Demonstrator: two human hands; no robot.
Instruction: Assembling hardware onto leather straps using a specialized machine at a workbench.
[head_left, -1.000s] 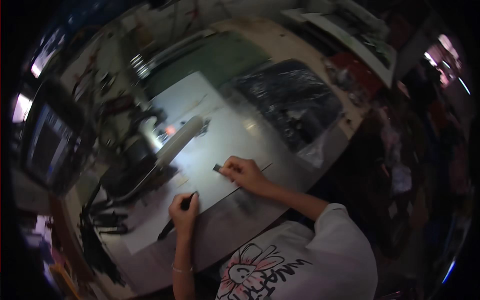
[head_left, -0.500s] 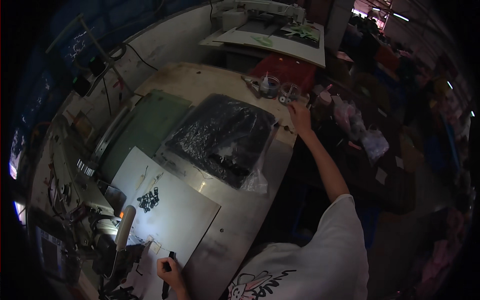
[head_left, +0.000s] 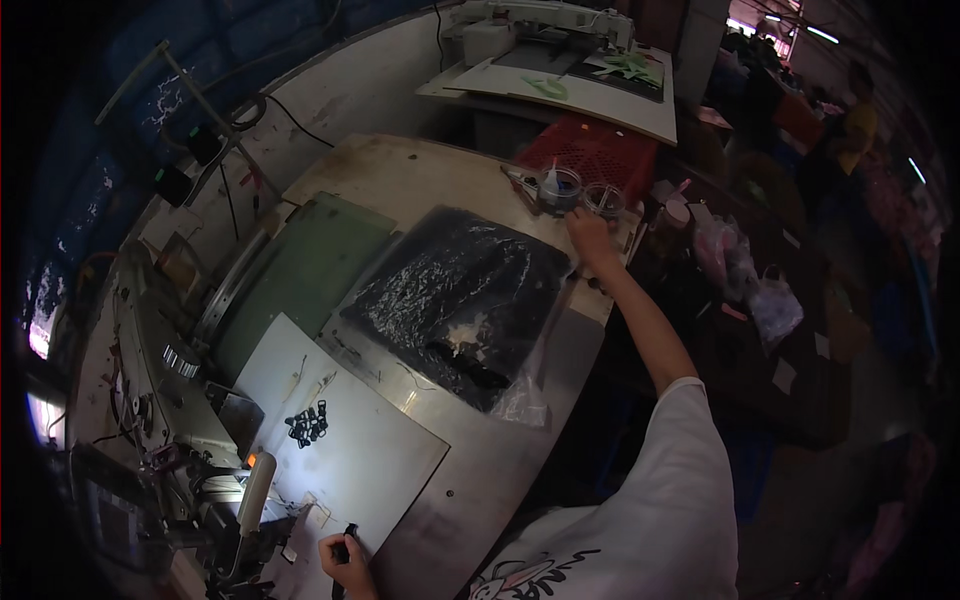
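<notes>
The left hand (head_left: 345, 562) is closed around a black strap (head_left: 352, 529), long axis pointing away from the body, beside a white board (head_left: 375, 440); the outstretched right hand (head_left: 592, 238), nearer two clear jars (head_left: 603, 198) along the tabletop's (head_left: 455, 170) far-right edge, hides whether it grips anything.

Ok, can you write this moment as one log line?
left grip: holding narrow black strap | right grip: beside two clear round containers, hold unclear | flat white board: pile of small black pieces
</notes>
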